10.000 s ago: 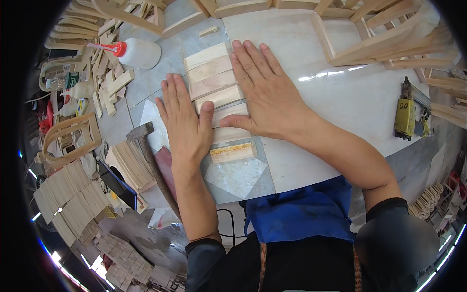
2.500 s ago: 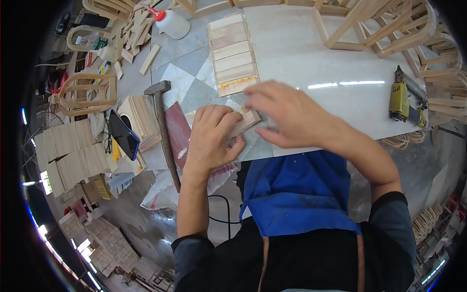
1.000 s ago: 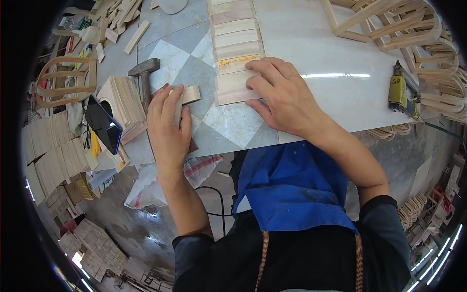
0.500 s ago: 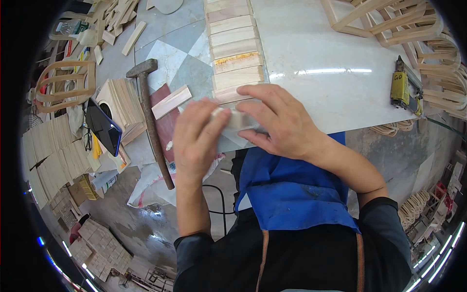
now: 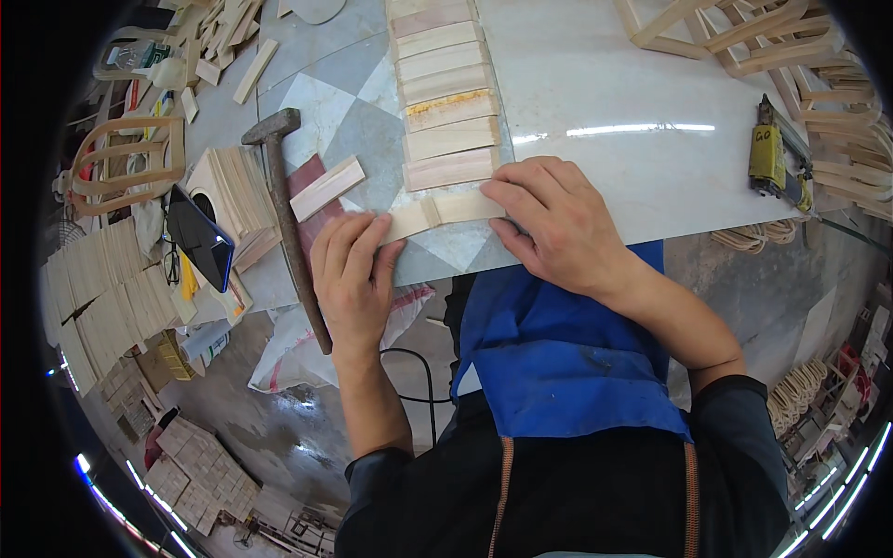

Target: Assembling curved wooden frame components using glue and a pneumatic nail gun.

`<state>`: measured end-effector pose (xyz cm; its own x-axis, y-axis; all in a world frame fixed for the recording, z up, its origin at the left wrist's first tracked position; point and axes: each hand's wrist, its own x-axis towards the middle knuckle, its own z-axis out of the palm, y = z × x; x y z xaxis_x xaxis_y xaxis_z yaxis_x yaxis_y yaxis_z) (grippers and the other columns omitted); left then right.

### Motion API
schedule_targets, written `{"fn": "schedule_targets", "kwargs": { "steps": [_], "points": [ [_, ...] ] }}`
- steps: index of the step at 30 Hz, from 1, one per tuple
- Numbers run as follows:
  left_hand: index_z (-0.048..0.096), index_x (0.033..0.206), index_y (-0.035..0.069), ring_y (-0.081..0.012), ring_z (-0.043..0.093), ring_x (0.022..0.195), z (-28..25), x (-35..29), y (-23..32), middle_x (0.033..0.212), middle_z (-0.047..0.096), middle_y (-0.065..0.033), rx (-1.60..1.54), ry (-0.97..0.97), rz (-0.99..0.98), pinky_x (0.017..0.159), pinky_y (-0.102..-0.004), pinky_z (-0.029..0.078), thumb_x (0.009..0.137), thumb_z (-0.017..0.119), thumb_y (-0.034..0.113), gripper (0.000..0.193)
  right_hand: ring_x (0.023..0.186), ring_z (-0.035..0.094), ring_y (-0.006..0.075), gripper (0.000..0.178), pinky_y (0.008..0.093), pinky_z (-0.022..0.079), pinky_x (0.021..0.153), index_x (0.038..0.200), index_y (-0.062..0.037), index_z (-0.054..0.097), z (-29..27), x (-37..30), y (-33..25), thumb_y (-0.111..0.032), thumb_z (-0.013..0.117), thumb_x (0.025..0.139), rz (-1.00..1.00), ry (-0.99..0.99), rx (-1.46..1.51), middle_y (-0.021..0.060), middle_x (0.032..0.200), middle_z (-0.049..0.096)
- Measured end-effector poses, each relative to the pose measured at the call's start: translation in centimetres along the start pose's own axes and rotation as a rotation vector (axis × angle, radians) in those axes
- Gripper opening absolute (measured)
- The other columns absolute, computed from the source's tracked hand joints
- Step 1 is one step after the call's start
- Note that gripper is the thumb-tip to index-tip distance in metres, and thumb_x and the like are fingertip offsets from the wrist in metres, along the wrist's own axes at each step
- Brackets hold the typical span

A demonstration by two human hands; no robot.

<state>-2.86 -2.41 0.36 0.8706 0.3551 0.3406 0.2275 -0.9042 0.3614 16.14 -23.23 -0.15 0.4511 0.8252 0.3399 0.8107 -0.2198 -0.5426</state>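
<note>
Pale flat wooden-slat row [image 5: 446, 86] lay aligned; left hand [image 5: 356, 272], right hand [image 5: 560, 225] pinched pale wooden strips [image 5: 409, 221] below row, not yet in it.

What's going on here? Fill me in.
At a worktable, a person's bare left hand holds one short wooden piece and the right hand a second piece, their inner ends close together. Just beyond lies a row of wooden slats. To the left, a loose slat lies across a reddish strip, beside a hammer.
</note>
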Motion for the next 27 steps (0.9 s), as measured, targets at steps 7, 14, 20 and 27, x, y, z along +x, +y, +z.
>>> {"fn": "schedule_targets", "kwargs": {
  "steps": [7, 14, 20, 27],
  "points": [
    [0.083, 0.118, 0.01, -0.0304, 0.069, 0.121, 0.2, -1.4, 2.0, 0.128, 0.076, -0.0055, -0.092, -0.077, 0.071, 0.106, -0.0433, 0.057, 0.085, 0.09, 0.01, 0.034, 0.11, 0.064, 0.0276, 0.035, 0.0367, 0.054, 0.098, 0.123, -0.0067, 0.074, 0.4, 0.1, 0.7, -0.007, 0.082, 0.09, -0.004, 0.028, -0.019, 0.0077, 0.124, 0.069],
    [0.082, 0.121, 0.011, -0.0312, 0.068, 0.122, 2.6, -0.4, 4.2, 0.137, 0.071, -0.009, -0.217, -0.043, 0.075, 0.103, -0.0429, 0.058, 0.086, 0.089, 0.008, 0.035, 0.109, 0.064, 0.0274, 0.036, 0.0357, 0.054, 0.098, 0.124, -0.007, 0.075, 0.7, -0.5, 1.6, -0.009, 0.084, 0.089, 0.025, 0.042, 0.04, 0.0074, 0.123, 0.068],
    [0.075, 0.137, 0.011, -0.0352, 0.064, 0.132, 3.7, -0.6, 4.8, 0.151, 0.061, -0.0169, -0.196, -0.027, -0.032, 0.108, -0.0442, 0.056, 0.085, 0.093, 0.012, 0.056, 0.113, 0.064, 0.0285, 0.045, 0.0383, 0.053, 0.102, 0.128, -0.0064, 0.074, -0.5, -1.5, 1.4, -0.016, 0.088, 0.086, 0.048, 0.034, 0.196, 0.0099, 0.127, 0.068],
    [0.045, 0.167, 0.0, -0.0462, 0.042, 0.158, 2.7, 1.1, 4.5, 0.172, 0.041, -0.0292, -0.071, -0.106, -0.045, 0.128, -0.0536, 0.04, 0.087, 0.093, 0.043, 0.103, 0.142, 0.055, 0.0365, 0.07, 0.0454, 0.044, 0.123, 0.149, 0.0007, 0.06, -0.7, -2.9, 0.7, -0.032, 0.085, 0.092, 0.056, -0.041, 0.024, 0.0194, 0.152, 0.06]
  ]
}}
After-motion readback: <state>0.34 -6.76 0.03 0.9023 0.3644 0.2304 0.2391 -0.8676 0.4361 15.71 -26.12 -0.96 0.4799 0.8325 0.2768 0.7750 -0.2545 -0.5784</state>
